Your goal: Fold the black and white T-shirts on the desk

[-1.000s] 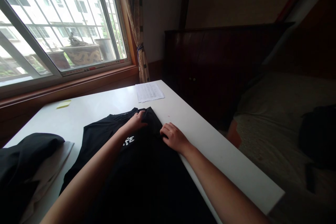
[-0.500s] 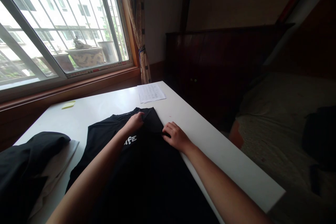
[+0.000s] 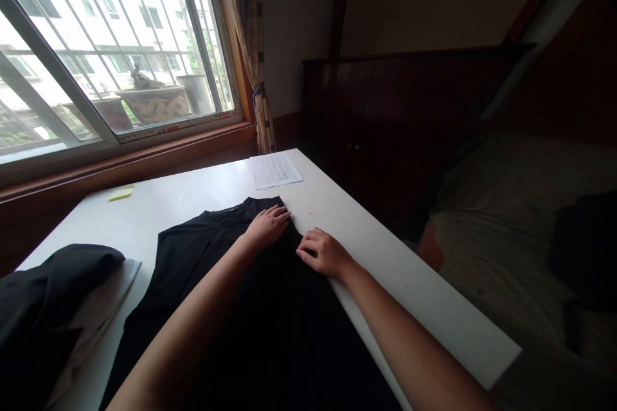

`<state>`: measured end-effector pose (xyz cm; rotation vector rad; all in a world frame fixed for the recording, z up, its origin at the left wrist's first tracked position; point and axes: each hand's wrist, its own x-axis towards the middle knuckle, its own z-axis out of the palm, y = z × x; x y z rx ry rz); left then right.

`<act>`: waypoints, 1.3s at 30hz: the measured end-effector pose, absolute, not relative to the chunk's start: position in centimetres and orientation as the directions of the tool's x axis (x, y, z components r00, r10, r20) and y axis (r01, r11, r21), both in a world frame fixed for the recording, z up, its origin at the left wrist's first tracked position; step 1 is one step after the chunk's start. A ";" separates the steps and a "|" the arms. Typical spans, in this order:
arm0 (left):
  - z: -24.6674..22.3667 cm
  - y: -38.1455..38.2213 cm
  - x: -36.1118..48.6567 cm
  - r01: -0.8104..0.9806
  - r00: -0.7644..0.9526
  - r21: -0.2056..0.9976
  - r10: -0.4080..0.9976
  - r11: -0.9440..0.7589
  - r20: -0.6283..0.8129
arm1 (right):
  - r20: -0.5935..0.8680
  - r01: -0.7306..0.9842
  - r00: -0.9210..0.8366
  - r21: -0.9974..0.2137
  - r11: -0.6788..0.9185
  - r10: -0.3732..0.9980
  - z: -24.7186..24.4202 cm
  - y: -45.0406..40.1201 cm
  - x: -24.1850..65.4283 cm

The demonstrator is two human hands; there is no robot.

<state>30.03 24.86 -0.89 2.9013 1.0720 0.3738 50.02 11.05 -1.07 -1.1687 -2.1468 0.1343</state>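
A hard, shiny white table [image 3: 385, 257] holds a black top [image 3: 289, 321], spread flat. The top looks thin, soft, light and easy to bend; its shoulders or edges seem good to hold. Flat, thin papers [image 3: 276, 171] lie past it. The left hand [image 3: 267, 226] rests flat by the top's shoulder, fingers out. The right hand [image 3: 324, 253] curls at its side edge; I cannot tell if it pinches. A small yellow note [image 3: 121, 192] lies farther left.

left grip [image 3: 268, 227] flat on black garment [image 3: 274, 327] | right grip [image 3: 322, 253] at edge
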 end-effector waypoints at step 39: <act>0.2 32.8 28.2 0.626 0.335 0.750 0.942 -0.215 -0.010 | 0.507 0.871 -0.044 -0.403 0.282 0.861 -2.6 12.5 50.6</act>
